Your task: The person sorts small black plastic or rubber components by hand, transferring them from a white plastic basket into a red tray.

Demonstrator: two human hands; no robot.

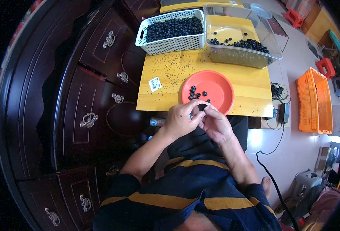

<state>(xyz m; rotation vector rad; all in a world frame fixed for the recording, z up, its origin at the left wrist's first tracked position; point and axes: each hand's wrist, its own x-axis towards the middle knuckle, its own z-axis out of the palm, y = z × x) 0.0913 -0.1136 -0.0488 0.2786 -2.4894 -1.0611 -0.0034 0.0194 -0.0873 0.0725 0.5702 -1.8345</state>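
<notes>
My left hand and my right hand meet over the near rim of a red round basin. Between their fingertips is a small, dark, round part; both hands pinch it, and the fingers partly cover it. A speck of teal shows by the left thumb, too small to make out. Several small black ring-like pieces lie in the left part of the basin. The basin rests on a yellow wooden table at its near edge.
At the table's far left stands a white perforated basket full of black pieces. A clear plastic bin beside it holds more. Dark crumbs and a white printed square lie on the tabletop. Dark drawers flank the left; an orange crate stands right.
</notes>
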